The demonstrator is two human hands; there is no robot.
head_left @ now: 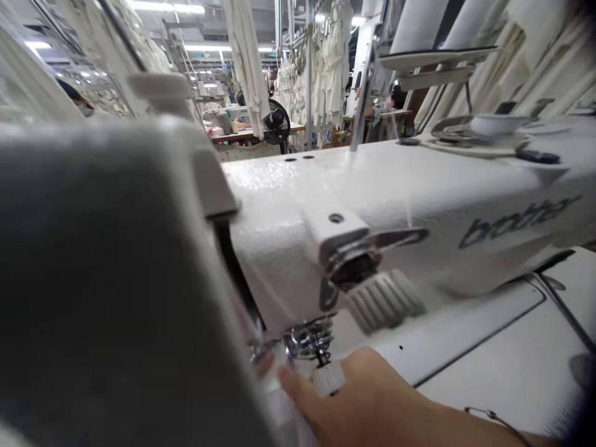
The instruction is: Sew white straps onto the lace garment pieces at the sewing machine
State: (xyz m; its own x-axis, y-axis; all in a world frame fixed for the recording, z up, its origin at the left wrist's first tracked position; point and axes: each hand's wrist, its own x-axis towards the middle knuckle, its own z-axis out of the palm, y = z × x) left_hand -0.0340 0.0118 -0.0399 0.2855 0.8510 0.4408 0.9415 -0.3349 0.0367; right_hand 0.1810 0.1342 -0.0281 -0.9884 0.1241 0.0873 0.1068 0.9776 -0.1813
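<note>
Whitish cloth [295, 419] just beside the inner edge of the right hand [365, 397], grip mostly hidden and so impossible to tell whether pinched on it or only resting there, with chrome tension fittings [307, 340] and a small ribbed knob [328, 377] right alongside. Tucked in close at the head end of the white sewing machine [288, 248], probably for fine control; left hand out of sight. Farther out, thread cones [414, 28] up on a tray [437, 59], likely for free downward feeding, then a black fan [277, 121] and pale hanging garments [328, 77].
</note>
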